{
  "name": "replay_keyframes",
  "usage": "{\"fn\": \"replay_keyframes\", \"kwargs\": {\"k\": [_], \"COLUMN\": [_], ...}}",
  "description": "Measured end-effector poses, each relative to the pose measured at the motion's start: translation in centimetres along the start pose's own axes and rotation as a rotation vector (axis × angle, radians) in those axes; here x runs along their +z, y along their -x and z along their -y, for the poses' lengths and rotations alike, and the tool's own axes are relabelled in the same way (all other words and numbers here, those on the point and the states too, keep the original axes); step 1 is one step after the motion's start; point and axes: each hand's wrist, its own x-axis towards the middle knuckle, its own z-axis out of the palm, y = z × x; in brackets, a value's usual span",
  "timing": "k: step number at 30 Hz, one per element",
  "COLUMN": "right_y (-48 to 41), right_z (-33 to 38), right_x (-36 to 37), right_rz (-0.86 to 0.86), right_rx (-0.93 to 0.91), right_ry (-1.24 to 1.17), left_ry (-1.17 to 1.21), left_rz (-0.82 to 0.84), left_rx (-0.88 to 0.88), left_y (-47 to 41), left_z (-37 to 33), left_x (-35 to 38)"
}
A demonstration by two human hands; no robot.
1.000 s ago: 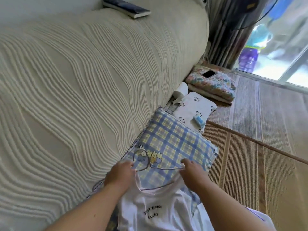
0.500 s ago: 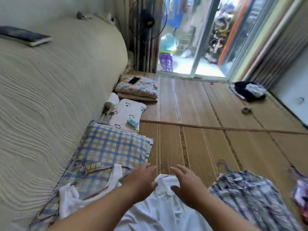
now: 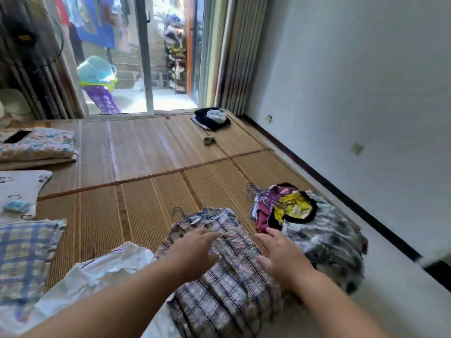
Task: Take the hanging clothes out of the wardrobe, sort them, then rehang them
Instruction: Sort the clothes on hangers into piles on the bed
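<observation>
Neither hand gripped anything: left hand [image 3: 195,247] flat over the shirt [image 3: 227,286], right hand [image 3: 280,254] slack at its edge, near the pile [image 3: 317,230]. Shirt sat on the mat [image 3: 146,203], hanger [image 3: 177,212] hook at the collar. I judged a careless lift could snag that hook and mix the piles.

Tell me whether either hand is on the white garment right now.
No: the left hand and the right hand are both over the plaid shirt, while the white garment lies apart to their left.
</observation>
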Motion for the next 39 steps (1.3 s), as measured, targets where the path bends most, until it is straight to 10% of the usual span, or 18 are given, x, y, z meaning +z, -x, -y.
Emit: {"fn": "replay_keyframes", "kwargs": {"k": [18, 39], "right_y": [0.7, -32.1], "right_z": [-32.4, -55.8], "right_x": [-8.8, -11.1], "right_rz": [-0.013, 0.370], "right_rx": [0.280, -0.227], "right_ry": [-0.037, 0.068], "left_ry": [-0.095, 0.078], "left_rz": [0.159, 0.116], "left_rx": [0.334, -0.247], "left_y": [-22.2, -48.6], "left_z": [-26.7, -31.6], "left_x": [8.6, 15.9]}}
